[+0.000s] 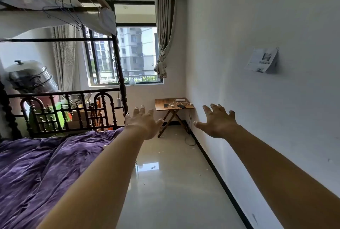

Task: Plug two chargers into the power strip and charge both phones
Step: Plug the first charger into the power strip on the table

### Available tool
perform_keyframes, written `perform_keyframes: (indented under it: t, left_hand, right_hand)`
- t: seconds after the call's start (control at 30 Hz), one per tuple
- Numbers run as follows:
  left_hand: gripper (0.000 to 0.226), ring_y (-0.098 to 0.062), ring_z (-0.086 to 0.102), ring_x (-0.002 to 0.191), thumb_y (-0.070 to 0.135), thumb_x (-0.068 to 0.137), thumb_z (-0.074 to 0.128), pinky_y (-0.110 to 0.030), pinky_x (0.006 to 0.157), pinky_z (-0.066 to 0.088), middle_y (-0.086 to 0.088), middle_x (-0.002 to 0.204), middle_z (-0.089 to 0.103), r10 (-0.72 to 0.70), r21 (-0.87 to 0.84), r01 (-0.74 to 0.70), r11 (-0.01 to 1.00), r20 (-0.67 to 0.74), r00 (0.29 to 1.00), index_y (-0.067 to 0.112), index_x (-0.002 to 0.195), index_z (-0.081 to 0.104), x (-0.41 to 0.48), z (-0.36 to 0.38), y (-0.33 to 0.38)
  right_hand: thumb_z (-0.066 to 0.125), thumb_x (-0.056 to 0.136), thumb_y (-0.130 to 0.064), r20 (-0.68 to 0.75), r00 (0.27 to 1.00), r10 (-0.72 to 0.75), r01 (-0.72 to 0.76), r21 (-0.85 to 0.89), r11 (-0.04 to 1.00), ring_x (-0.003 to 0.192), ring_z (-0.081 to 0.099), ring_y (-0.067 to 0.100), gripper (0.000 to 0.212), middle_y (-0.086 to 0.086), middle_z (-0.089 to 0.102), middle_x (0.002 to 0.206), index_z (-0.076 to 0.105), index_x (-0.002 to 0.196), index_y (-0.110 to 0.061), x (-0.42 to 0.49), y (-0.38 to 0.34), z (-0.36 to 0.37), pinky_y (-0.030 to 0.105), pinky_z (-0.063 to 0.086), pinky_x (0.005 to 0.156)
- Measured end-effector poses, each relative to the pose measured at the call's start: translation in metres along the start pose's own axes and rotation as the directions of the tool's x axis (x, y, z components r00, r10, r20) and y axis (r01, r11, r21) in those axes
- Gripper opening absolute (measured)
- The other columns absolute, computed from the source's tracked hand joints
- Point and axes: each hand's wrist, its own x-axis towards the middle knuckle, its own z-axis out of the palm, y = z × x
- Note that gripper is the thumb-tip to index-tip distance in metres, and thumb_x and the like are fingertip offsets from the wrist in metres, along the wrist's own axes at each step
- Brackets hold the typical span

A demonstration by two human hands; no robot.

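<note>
A small wooden folding table (160, 108) stands in the far corner under the window. On it lie a white power strip (180, 100), two dark phones (166, 105) (181, 106), and white chargers with tangled cables (181, 103). Both my arms are stretched forward at chest height, well short of the table. My left hand (144, 123) is empty with fingers spread. My right hand (219, 121) is also empty and spread, close to the right wall.
A bed with a purple blanket (46, 170) and a dark ornate footboard (70, 111) fills the left side. A glossy tiled floor (171, 182) runs toward the table. The white wall (266, 100) is on the right, and a cable (189, 137) hangs to the floor.
</note>
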Motion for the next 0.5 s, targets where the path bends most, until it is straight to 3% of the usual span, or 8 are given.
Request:
perform_keyframes:
  t: [0.5]
  left_hand:
    - [0.066,-0.028,0.001,0.146,0.052,0.096,0.029,-0.051,0.114,0.009,-0.01,0.16,0.007,0.015,0.027,-0.015,1.0,0.004,1.0,0.02,0.151,0.013,0.168,0.057,0.034]
  right_hand:
    - [0.04,0.09,-0.06,0.023,1.0,-0.01,0.011,-0.022,1.0,0.146,0.002,0.026,0.08,0.006,0.006,0.16,0.006,0.151,-0.021,0.167,0.037,0.054,0.053,0.007,0.114]
